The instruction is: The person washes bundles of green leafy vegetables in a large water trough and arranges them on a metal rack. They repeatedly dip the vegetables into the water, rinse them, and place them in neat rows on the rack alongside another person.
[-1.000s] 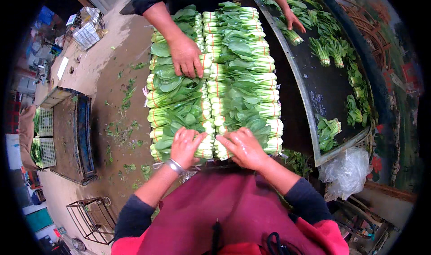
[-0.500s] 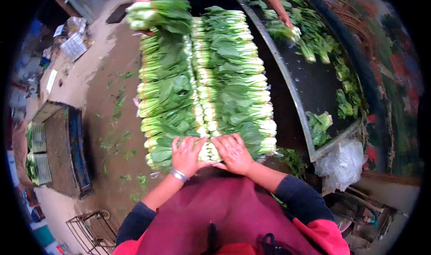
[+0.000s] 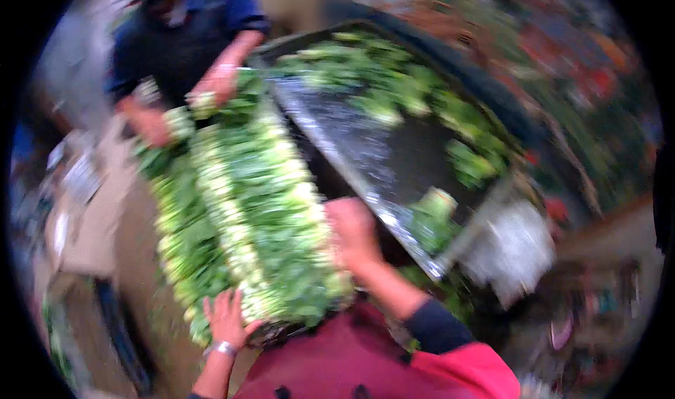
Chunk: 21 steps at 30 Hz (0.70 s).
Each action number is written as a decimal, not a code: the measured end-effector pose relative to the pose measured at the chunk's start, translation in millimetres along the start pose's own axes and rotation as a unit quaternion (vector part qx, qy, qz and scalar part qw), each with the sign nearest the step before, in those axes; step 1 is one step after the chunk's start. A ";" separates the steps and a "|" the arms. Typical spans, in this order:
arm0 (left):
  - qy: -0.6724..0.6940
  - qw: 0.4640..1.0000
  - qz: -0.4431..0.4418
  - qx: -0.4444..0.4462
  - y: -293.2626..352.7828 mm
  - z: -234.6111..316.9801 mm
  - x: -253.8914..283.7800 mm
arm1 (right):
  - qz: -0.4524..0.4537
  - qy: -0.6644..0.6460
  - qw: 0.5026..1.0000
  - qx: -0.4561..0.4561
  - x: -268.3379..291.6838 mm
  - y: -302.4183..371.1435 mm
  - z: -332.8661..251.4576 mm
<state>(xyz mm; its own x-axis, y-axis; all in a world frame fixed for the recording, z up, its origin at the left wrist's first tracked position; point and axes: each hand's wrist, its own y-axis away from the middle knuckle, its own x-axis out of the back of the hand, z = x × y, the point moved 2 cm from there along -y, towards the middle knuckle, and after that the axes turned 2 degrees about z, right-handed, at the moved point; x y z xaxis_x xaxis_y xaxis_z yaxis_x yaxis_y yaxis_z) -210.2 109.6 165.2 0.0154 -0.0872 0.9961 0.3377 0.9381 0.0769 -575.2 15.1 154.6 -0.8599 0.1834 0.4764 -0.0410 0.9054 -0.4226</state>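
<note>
Right fingers (image 3: 342, 216) now beside bundled greens (image 3: 264, 188)

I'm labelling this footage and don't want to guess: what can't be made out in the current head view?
In the head view:
Right hand: motion blur hides its fingertips and grip.
Left forearm: cut off by the lower edge.
Support under the stacked greens: mostly hidden by them.
Any ties around the greens: lost in blur.
Contents of the plastic bag: blurred.

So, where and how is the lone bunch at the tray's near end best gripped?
Probably by the pale stem end of the bunch, the right hand coming from above over the tray's rim: the stems look compact and point away from the camera, while the leaves spread looser, though blur hides detail.
</note>
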 end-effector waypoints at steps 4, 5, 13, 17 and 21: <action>-0.096 0.995 -0.013 -0.003 -5.6 18.1 15.8 | 0.320 0.245 0.888 -0.221 221.8 49.2 198.9; -0.096 0.995 -0.026 0.007 -6.2 23.3 21.4 | 0.348 0.263 0.849 -0.298 253.8 73.6 240.8; 0.042 0.995 0.085 0.034 -51.4 140.0 99.7 | 0.187 -0.410 0.615 -0.647 278.9 170.7 359.1; 0.279 0.939 0.127 -0.154 -163.6 259.1 88.5 | 0.323 -0.207 0.843 -0.376 284.4 118.8 291.3; 0.370 0.893 0.057 -0.248 -233.1 376.2 57.3 | 0.222 0.156 0.921 -0.281 281.1 57.8 120.0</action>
<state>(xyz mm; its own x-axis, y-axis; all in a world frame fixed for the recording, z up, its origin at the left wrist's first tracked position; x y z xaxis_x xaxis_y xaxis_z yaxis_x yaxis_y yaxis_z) -642.1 12.1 220.9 0.6327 -0.3712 0.6796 0.6668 0.7074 -0.2344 -880.4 73.0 171.6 -0.5366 0.6048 0.5884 0.6243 0.7537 -0.2054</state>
